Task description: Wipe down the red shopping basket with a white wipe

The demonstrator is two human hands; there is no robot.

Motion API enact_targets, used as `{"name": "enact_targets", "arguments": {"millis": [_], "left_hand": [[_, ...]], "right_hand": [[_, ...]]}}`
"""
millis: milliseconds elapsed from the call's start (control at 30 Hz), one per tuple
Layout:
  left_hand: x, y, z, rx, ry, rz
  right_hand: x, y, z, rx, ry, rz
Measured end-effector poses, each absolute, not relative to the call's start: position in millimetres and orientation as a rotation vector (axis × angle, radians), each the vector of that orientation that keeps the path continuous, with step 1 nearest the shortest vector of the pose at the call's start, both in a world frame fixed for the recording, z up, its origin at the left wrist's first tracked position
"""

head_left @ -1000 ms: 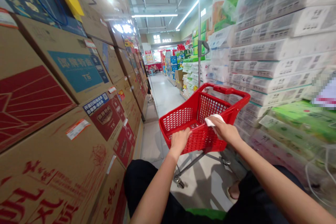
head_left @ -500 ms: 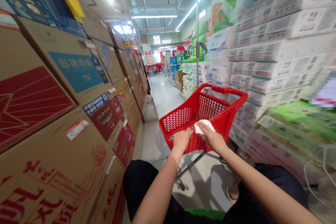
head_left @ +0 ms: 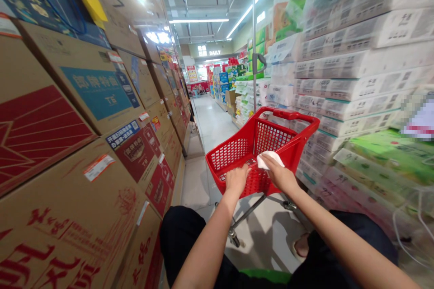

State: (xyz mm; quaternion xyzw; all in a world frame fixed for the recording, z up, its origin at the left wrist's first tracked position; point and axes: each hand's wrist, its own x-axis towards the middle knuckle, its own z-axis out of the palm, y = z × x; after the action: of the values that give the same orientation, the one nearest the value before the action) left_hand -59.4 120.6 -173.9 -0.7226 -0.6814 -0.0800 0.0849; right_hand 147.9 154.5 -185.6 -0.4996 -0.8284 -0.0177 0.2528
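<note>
A red plastic shopping cart (head_left: 233, 149) with perforated walls stands on the floor in front of my knees, its handle at the far right. My left hand (head_left: 237, 178) is wrapped over the near rim of the basket, fingers curled over the edge. With my right hand (head_left: 280, 175) I press a white cloth (head_left: 266, 160) onto the same rim, further right. The cloth is folded or bunched, and part of it is hidden under my fingers. The inside of the basket shows only its red mesh and bottom.
Stacked cardboard cartons (head_left: 101, 95) line the left side closely. On the right rise piles of white wrapped paper packs (head_left: 339, 81) and green packs (head_left: 383, 153). A metal pole (head_left: 254, 45) stands behind the cart. The tiled aisle (head_left: 210, 117) runs ahead.
My right hand and the white cloth have slid a little to the right along the cart's rim. My left hand stays at nearly the same spot on the rim.
</note>
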Motion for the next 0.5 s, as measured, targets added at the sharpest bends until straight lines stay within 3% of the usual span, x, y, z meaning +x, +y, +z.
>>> {"name": "enact_targets", "arguments": {"millis": [500], "left_hand": [[-51.5, 98.7, -166.8, -2.361, -1.906, -0.298]], "right_hand": [[165.3, 168.2, -180.2, -1.302, -2.344, -0.087]]}}
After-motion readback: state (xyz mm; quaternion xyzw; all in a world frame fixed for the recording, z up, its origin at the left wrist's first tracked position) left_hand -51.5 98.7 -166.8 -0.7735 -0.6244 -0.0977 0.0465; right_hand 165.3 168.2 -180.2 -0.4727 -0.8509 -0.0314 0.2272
